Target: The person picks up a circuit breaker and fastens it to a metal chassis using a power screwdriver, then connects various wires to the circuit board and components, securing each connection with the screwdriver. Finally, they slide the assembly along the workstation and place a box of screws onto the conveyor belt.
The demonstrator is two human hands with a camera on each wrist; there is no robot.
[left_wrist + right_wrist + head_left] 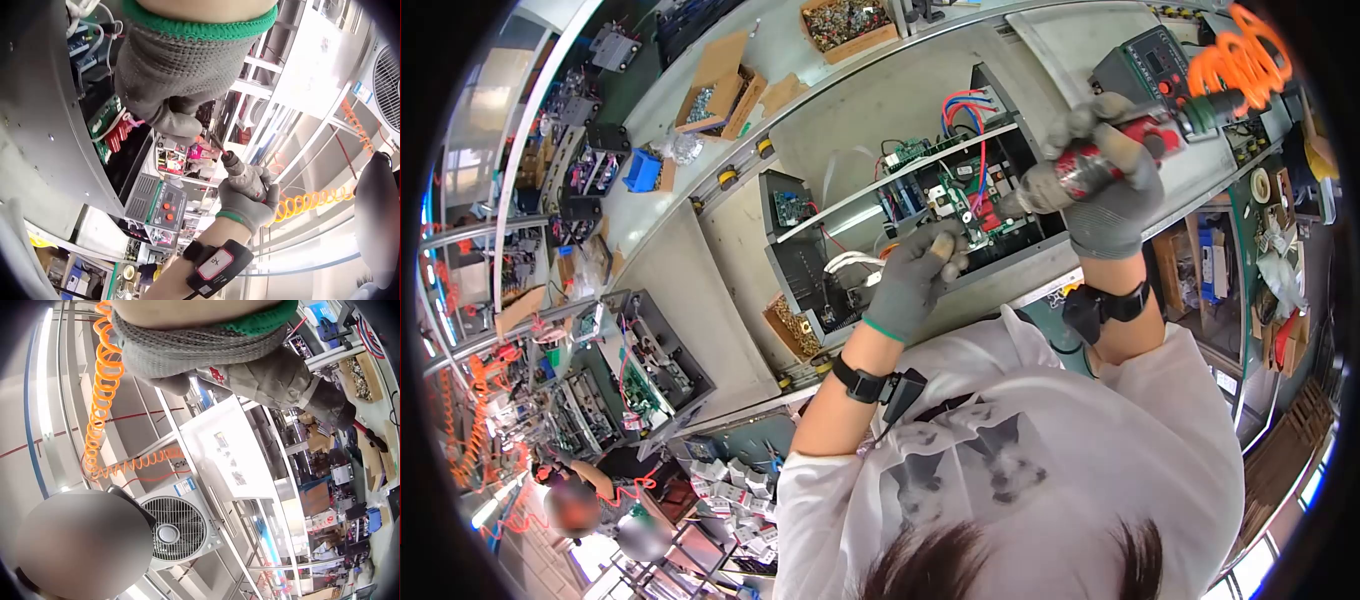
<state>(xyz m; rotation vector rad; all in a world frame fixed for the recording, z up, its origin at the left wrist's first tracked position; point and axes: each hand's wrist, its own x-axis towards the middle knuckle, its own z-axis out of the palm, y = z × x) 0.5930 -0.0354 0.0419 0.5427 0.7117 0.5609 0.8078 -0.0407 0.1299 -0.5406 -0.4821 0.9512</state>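
My gloved right hand (1118, 200) grips an air screwdriver (1085, 172), red and grey, with an orange coiled hose (1240, 62) at its rear end. In the left wrist view its bit (219, 145) points toward the gloved left hand (181, 81). The left hand's fingers are curled, with the fingertips close to the bit's tip; I cannot tell whether they pinch something small. Both hands are over the near side of an open black metal chassis (798, 275). Inside it are green circuit boards (958, 195), a red component (119, 134) and red and blue wires (983, 150).
A control box (1145, 68) with red knobs stands right of the chassis. Boxes of small parts (845, 28) sit along the far bench, beside a blue bin (642, 171). More open chassis (650, 350) are at left. Another person (585, 500) is at lower left.
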